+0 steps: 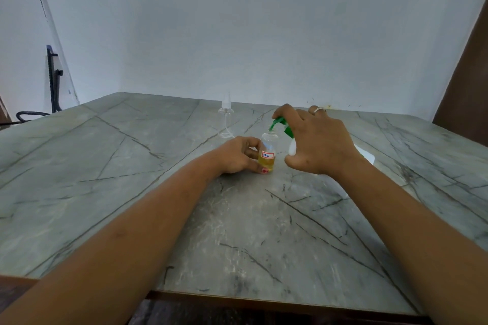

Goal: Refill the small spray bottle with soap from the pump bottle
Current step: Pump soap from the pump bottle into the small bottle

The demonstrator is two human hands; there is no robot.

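A small clear bottle (268, 149) with yellow liquid in its lower part and a white label stands upright on the table, its neck uncapped. My left hand (239, 155) grips it from the left side. My right hand (318, 140) holds a white pump bottle (291, 149) with a green pump head (280, 124). The green nozzle points down at the small bottle's mouth. The hand hides most of the pump bottle. Farther back stands a clear spray top with its tube (226, 116).
The grey marbled table (237, 219) spreads wide around the hands; its front edge lies near the bottom. A white sheet (368, 157) lies on the table behind my right wrist. White walls close the back, and a black cable (54, 82) hangs at the far left.
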